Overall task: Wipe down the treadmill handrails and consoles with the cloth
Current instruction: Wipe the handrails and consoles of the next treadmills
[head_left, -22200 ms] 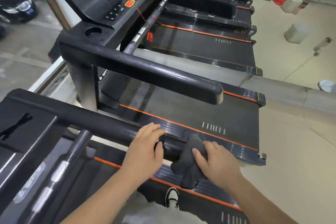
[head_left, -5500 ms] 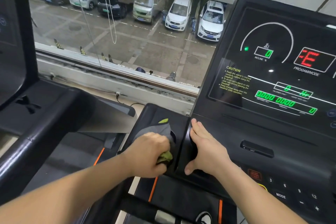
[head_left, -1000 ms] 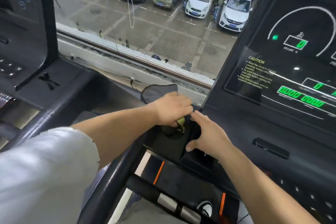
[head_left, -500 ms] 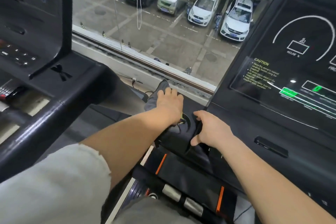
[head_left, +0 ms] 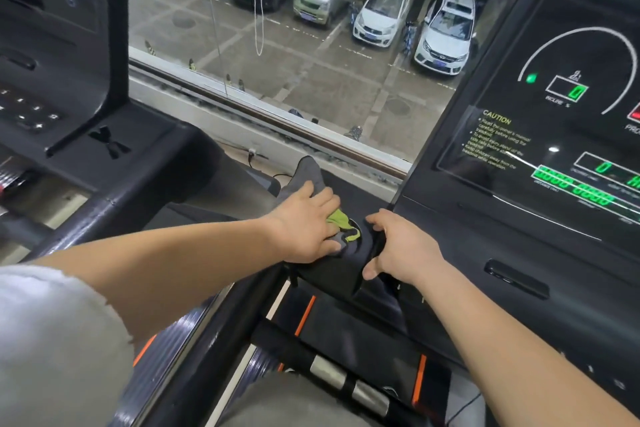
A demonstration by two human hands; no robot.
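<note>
Head view gives us, nearest, the grip bar (head_left: 346,381) with its silver pads, low in the frame. Just beyond it our hands sit side by side but apart: the left hand (head_left: 304,224) lies flat, straight fingers pressing the grey-and-green cloth (head_left: 306,170) onto the left wing of the console (head_left: 519,253), while the right hand (head_left: 401,248) curls its fingers round the console's raised edge. Farther left stands a neighbouring treadmill (head_left: 52,45), and through the far window (head_left: 277,80) we see parked cars (head_left: 381,14).
</note>
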